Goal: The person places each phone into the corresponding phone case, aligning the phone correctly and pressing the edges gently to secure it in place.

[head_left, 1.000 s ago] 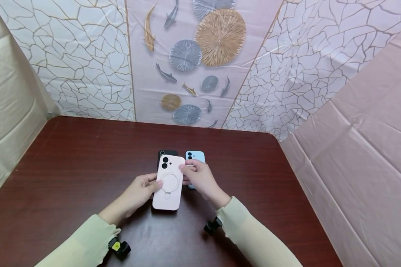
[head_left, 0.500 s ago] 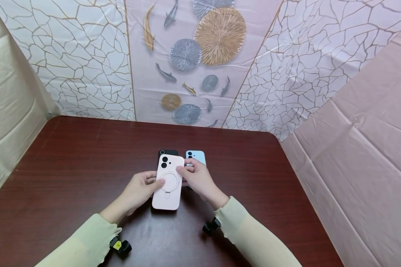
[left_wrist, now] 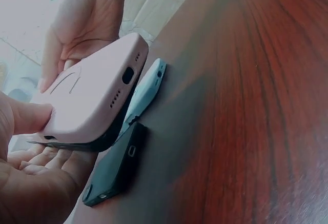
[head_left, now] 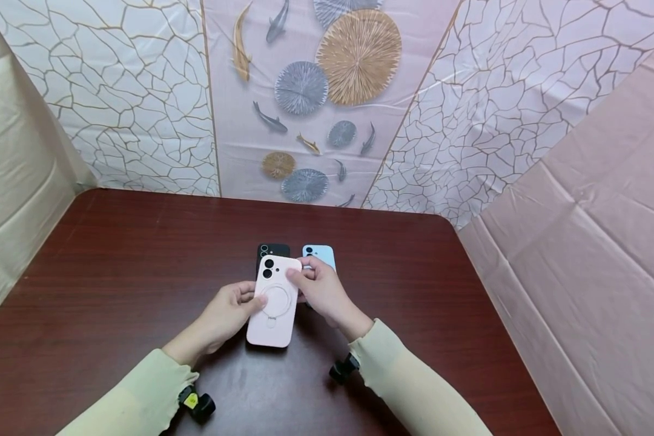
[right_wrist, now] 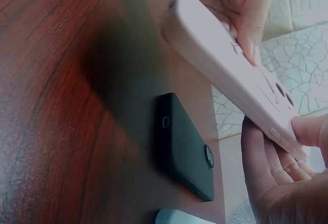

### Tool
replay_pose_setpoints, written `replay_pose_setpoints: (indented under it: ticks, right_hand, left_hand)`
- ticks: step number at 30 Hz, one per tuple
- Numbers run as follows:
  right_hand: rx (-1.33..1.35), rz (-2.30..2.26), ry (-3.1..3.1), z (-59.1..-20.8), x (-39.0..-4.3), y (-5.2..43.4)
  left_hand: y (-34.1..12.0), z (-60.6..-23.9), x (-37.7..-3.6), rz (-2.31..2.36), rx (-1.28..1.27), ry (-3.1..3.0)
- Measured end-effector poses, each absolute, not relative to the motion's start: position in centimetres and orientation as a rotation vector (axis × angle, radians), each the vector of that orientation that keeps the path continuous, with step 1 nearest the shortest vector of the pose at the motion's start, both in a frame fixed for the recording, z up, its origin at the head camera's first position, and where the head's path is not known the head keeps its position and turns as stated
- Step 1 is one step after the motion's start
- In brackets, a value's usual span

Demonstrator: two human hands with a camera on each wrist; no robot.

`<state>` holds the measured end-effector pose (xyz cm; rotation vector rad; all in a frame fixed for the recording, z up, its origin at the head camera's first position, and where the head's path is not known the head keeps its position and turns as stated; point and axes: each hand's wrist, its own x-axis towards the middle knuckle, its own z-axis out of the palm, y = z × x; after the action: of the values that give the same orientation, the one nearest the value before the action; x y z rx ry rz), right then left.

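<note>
Both hands hold a pale pink phone case (head_left: 275, 333) above the table, its camera cutouts and ring facing up. My left hand (head_left: 224, 316) grips the left long edge, thumb on the back and fingers underneath. At the upper right corner, my right hand (head_left: 327, 295) pinches the case with thumb on top. A dark, thin edge shows along the case's underside (left_wrist: 110, 137) in the left wrist view. Behind the case lies a black phone (right_wrist: 187, 149), largely covered by it in the head view. A light blue phone (head_left: 321, 252) lies to its right, partly hidden by my right hand.
The dark red wooden table (head_left: 142, 260) has rounded far corners. Patterned cloth (head_left: 142, 97) hangs behind it, and plain pale cloth (head_left: 588, 272) borders the right side. A small black camera (head_left: 197, 404) sits at the left sleeve, another black camera (head_left: 344, 368) at the right.
The pink case has shifted slightly down in the head view, so more of the black phone's camera end shows. Both hands keep their hold; my right thumb has slid slightly left.
</note>
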<state>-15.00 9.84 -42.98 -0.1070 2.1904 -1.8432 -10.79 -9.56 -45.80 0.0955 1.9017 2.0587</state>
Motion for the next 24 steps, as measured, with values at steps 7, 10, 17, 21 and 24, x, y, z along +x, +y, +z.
replay_pose_setpoints:
  ticks: [7, 10, 17, 21, 24]
  right_hand:
    - [-0.079, -1.824, 2.263, -42.5, -15.0, 9.7]
    - [-0.066, -1.838, 2.266, -42.6, -15.0, 9.6]
    - [-0.064, -1.856, 2.149, -43.0, -15.1, 9.5]
    - [-0.074, -1.809, 2.011, -43.4, -15.1, 10.1]
    - [-0.075, -1.780, 1.939, -43.7, -15.0, 10.5]
  left_hand:
    - [-9.2, -45.8, -10.7, 2.052, 0.114, 1.919]
    - [-9.1, -45.8, -10.8, 2.048, 0.110, 1.945]
    - [-9.3, -45.6, -11.0, 2.079, 0.061, 2.010]
    - [-9.7, -45.6, -11.1, 2.132, -0.006, 2.027]
    - [-9.9, -45.5, -11.2, 2.151, -0.023, 2.033]
